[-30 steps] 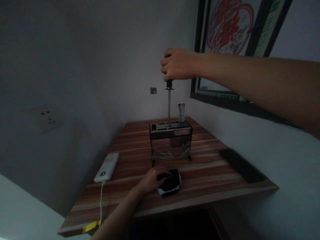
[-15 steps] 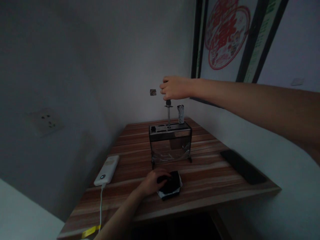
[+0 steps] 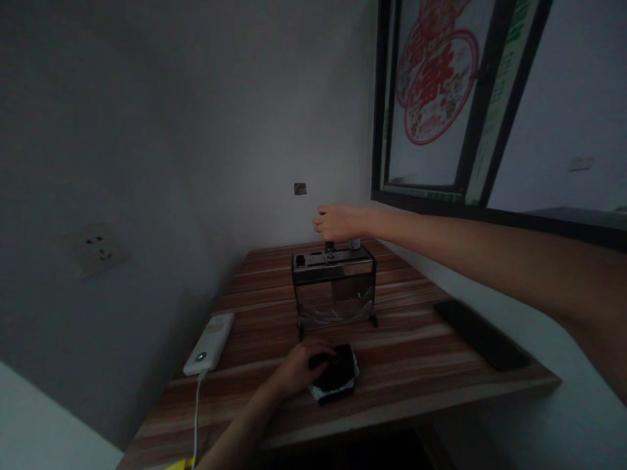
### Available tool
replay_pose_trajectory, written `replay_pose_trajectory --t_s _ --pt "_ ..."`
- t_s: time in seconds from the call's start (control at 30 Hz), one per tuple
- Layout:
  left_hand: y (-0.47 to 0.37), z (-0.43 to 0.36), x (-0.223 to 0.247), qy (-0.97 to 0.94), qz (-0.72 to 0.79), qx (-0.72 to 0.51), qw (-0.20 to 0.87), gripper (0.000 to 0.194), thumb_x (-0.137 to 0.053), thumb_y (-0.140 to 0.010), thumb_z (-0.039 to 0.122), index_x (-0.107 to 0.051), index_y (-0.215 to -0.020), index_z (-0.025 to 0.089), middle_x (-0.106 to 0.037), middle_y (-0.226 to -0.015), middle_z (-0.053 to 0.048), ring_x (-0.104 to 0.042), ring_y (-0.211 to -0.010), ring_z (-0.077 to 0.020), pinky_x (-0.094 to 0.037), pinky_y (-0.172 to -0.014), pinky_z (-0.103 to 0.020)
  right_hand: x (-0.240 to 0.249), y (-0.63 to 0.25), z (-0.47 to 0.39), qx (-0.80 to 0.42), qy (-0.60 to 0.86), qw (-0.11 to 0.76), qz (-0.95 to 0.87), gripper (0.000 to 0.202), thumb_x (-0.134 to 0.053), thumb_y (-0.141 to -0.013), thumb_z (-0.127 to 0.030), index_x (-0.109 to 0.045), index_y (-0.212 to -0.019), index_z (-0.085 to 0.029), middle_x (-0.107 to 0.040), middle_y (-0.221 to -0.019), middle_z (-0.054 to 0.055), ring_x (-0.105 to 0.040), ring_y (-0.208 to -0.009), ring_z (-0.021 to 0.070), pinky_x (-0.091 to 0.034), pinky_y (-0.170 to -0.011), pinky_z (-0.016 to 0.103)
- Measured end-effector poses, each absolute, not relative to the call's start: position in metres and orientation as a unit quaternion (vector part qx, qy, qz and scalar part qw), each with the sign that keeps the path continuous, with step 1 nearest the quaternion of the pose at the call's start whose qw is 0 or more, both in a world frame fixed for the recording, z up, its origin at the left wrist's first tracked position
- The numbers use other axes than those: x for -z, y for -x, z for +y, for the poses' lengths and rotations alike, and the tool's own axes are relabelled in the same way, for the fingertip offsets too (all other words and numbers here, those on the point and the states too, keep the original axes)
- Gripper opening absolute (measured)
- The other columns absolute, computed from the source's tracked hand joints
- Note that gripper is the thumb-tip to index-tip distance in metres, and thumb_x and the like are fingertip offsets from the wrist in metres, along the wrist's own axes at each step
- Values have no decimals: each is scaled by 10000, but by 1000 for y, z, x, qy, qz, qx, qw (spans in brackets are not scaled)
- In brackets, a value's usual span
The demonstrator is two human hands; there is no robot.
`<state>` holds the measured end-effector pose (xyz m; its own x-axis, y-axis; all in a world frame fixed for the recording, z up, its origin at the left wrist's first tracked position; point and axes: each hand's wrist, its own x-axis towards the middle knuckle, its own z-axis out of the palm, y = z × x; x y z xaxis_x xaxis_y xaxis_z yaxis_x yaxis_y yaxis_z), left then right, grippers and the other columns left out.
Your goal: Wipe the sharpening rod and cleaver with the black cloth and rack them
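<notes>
My right hand [image 3: 337,223] is closed around the dark handle of a sharpening steel [image 3: 330,246], low over the slotted top of a knife stand [image 3: 333,259]. The steel's rod no longer shows above the stand. Beside my fingers, the top of a plastic-wrapped handle [image 3: 354,244] sticks up from the stand. A small black piece [image 3: 300,260] sits at the left end of its top. Nearer to me, my left hand [image 3: 301,365] rests with curled fingers on a black folded bundle [image 3: 340,372] with a whitish edge. Its fingertips blend into the dark material.
A white power bank [image 3: 210,343] with a white cable [image 3: 196,411] lies at the left of the wooden table [image 3: 392,378]. A dark flat phone-like slab [image 3: 480,334] lies along the right side. Walls close in left and behind, with a window [image 3: 431,98] at the right.
My right hand has moved down, and the steel's rod, earlier visible above the stand, has gone down into it. The left hand stays on the bundle. The view has tilted slightly upward.
</notes>
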<state>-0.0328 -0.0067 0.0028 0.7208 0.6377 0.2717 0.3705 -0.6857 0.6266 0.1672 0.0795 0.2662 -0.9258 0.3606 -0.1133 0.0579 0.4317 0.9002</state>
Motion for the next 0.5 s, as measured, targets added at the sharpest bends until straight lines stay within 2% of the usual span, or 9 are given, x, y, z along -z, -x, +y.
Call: replay_pose_trajectory --t_s 0.5 --pt "32 -5 -2 -891 271 -242 273 304 -531 -755 138 -610 -1029 242 -606 -1081 -29 -531 -1020 -159 -391 -926 -299 -244 -171 84 -493 -120 118 854 108 -564 -794 -154 -630 -716 -188 -628 -754 10 -491 -830 172 -261 -688 312"
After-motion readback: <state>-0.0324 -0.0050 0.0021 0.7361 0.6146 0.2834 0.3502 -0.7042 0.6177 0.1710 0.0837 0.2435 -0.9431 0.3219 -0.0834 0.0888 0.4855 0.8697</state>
